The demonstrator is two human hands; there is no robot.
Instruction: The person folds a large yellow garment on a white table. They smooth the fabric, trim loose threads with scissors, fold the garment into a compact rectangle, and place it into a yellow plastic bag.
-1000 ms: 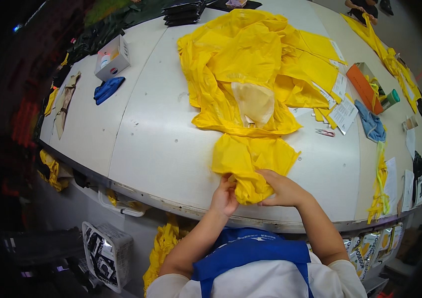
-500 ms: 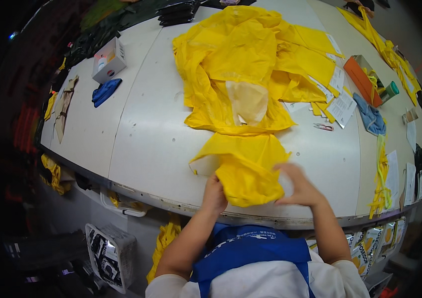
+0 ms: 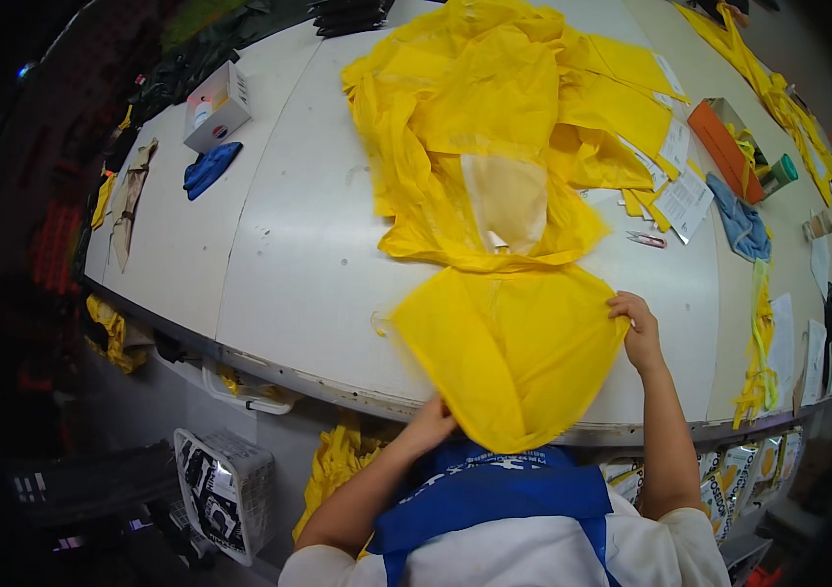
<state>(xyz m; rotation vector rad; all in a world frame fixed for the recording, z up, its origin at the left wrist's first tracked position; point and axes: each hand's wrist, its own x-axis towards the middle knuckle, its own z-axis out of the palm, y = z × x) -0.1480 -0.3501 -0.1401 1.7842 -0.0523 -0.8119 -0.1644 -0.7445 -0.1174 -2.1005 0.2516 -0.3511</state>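
Note:
A large yellow raincoat (image 3: 494, 93) lies rumpled on the table, with a pale beige patch (image 3: 514, 201) showing inside its neck area. Its hood (image 3: 524, 352) is spread toward me, the rounded lower edge hanging over the table's front. At the hood's right corner, my right hand (image 3: 639, 328) pinches the edge between thumb and fingers. Low on the left side, my left hand (image 3: 431, 426) grips the hood's edge, its fingertips partly hidden beneath the cloth.
Right of the raincoat lie printed papers (image 3: 682, 205), small red-handled thread snips (image 3: 646, 240), a blue cloth (image 3: 739, 220) and an orange box (image 3: 726, 147). A white box (image 3: 220, 112) and dark blue cloth (image 3: 210, 169) sit at left. Below the table stands a white basket (image 3: 225, 494).
The bunched hood has been opened out flat and drawn toward me. My right hand has moved right and up and taken its corner; my left hand has moved lower.

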